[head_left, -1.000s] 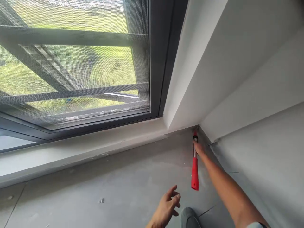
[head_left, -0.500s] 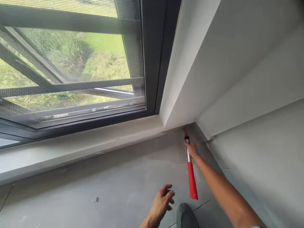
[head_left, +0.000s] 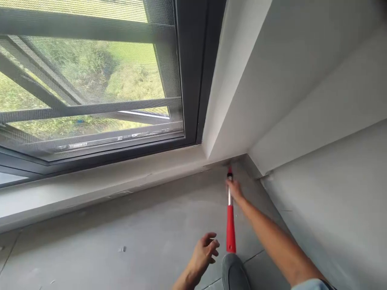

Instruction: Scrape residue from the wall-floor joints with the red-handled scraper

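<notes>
My right hand (head_left: pixel 234 189) is closed around the metal shaft of a long red-handled tool (head_left: pixel 230 229), just below its black collar. The tool's small reddish head touches or nearly touches the foot of the wall near the corner; it is blurred, so its kind is unclear. The red grip, with a hanging hole at its end, points back toward my shoe. Lower down, my left hand (head_left: pixel 204 253) hovers over the grey floor (head_left: pixel 157 225) with its fingers curled but apart and nothing in them.
A dark-framed window (head_left: pixel 193 72) with a mesh screen stands at the upper left above a white sill (head_left: pixel 90 185). White walls (head_left: pixel 256 80) meet in the corner on the right. My grey shoe (head_left: pixel 236 274) is near the bottom edge. A small pale scrap (head_left: pixel 122 249) lies on the floor.
My right hand has moved the tool a little left along the wall's foot, and its grip has swung left toward my shoe. My left hand has hardly moved.
</notes>
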